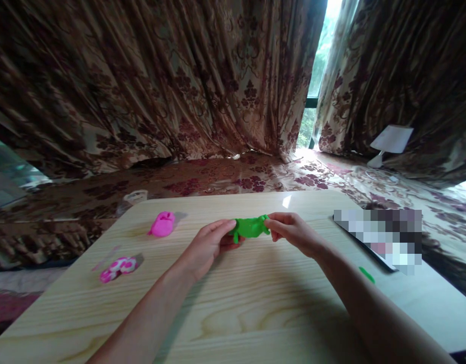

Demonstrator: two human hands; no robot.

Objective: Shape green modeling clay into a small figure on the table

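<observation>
Above the middle of the table, both hands hold a bright green clay figure (251,228), which has a long body and small leg-like stubs at its ends. My left hand (211,243) grips its left end, thumb on top and fingers beneath. At the right end, the thumb and fingertips of my right hand (289,230) pinch a small stub. A small flat strip of the same green (367,274) lies on the table to the right, beside my right forearm.
On the left of the wood-grain table (233,323) lie a pink clay-like piece (162,224) and a pink-and-white lump (119,268). A dark-edged flat object (364,242), mostly pixelated, rests at the right edge. Behind stand patterned curtains (218,76) and a white lamp (392,139).
</observation>
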